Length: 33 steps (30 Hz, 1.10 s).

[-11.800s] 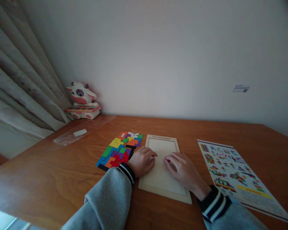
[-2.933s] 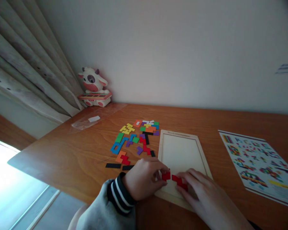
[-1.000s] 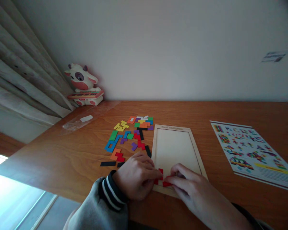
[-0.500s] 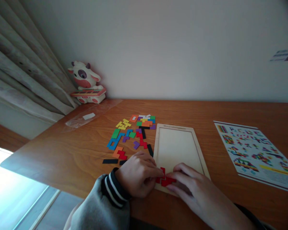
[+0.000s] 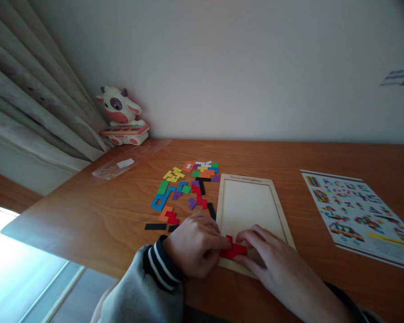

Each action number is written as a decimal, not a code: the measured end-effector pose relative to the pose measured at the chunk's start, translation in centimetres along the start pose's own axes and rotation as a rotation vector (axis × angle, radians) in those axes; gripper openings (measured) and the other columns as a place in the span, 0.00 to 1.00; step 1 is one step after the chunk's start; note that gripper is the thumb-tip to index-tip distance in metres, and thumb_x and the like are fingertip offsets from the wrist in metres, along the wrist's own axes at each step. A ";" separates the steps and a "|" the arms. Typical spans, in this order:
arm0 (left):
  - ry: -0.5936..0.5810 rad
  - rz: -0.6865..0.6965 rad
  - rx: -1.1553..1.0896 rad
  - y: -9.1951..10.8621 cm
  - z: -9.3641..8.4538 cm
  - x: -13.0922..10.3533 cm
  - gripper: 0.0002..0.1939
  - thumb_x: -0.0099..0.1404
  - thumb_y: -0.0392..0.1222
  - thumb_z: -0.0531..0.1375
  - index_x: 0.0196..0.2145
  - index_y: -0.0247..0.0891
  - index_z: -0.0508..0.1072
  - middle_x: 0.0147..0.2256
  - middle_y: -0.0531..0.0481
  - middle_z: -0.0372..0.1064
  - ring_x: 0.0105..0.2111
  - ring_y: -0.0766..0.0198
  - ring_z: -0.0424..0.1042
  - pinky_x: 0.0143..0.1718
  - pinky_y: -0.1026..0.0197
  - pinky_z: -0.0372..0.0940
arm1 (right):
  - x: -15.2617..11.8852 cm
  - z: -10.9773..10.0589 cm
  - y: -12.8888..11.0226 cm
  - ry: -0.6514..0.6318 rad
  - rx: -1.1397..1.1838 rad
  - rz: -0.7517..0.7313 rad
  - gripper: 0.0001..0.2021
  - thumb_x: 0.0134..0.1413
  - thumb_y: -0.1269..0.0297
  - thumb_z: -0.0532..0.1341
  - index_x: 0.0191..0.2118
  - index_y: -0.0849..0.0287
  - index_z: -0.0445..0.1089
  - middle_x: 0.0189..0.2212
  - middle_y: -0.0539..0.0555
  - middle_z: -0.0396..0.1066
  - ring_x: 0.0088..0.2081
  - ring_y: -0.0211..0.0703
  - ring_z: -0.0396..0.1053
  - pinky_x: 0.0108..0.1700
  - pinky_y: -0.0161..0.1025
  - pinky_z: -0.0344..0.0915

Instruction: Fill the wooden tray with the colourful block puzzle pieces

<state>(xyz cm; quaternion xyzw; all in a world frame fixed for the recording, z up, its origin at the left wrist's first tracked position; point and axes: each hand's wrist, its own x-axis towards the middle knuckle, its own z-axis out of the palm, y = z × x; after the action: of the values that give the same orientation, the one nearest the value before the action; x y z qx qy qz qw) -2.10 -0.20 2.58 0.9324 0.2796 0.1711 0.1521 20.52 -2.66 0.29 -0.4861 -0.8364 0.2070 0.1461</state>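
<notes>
Red pieces (image 5: 234, 251) lie at the near left corner of the wooden tray (image 5: 280, 211), fitted close against each other. My left hand (image 5: 200, 244) rests at the tray's left edge, its index fingertip on the left part of the red pieces and its other fingers curled. From the right, my right hand (image 5: 265, 251) grips the right part of the red between thumb and fingers. Left of the tray, many flat coloured pieces are spread out, among them yellow ones (image 5: 173, 174), a blue one with a hole (image 5: 158, 202) and a black bar (image 5: 155, 227).
A printed pattern sheet (image 5: 360, 215) lies on the wooden table (image 5: 121, 224) to the right. A toy cow with a keyboard (image 5: 123, 116) stands at the back left, near a clear plastic bag (image 5: 111, 171). Curtains (image 5: 37, 80) hang at the left.
My right hand has shifted slightly, and the gap between the red pieces has closed. My left hand has hardly moved.
</notes>
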 end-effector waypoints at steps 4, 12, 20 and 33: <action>0.010 -0.003 0.008 0.0 0.1 0.0 0.17 0.59 0.31 0.55 0.42 0.41 0.78 0.33 0.48 0.77 0.39 0.59 0.73 0.45 0.56 0.65 | -0.1 -0.2 0.0 -0.009 -0.018 -0.029 0.05 0.60 0.69 0.61 0.40 0.55 0.72 0.37 0.54 0.70 0.37 0.47 0.72 0.42 0.47 0.71; 0.017 0.019 0.038 -0.1 0.2 0.1 0.15 0.59 0.32 0.55 0.41 0.41 0.78 0.32 0.49 0.77 0.37 0.60 0.73 0.44 0.55 0.64 | 0.2 -0.7 -0.4 -0.031 -0.106 -0.071 0.06 0.58 0.74 0.61 0.35 0.56 0.74 0.34 0.54 0.70 0.36 0.47 0.72 0.40 0.45 0.72; 0.004 0.034 0.070 -0.1 0.6 0.0 0.14 0.61 0.32 0.55 0.41 0.39 0.76 0.32 0.46 0.76 0.36 0.59 0.73 0.43 0.56 0.65 | 0.3 0.0 -0.5 -0.031 -0.002 -0.067 0.08 0.57 0.78 0.60 0.33 0.57 0.72 0.32 0.52 0.73 0.34 0.44 0.74 0.36 0.39 0.71; 0.025 -0.451 0.264 -2.6 -4.9 -4.1 0.14 0.66 0.33 0.53 0.44 0.42 0.76 0.40 0.48 0.76 0.42 0.60 0.74 0.46 0.59 0.67 | 0.0 -0.1 1.3 0.116 -0.041 -0.187 0.08 0.59 0.73 0.58 0.37 0.52 0.72 0.32 0.51 0.74 0.33 0.44 0.74 0.36 0.40 0.71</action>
<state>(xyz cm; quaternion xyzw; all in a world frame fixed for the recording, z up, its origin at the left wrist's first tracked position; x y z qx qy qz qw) -8.50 0.50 5.01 0.8561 0.5021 0.1065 0.0597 21.53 -2.02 -0.26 -0.4198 -0.8723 0.1468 0.2032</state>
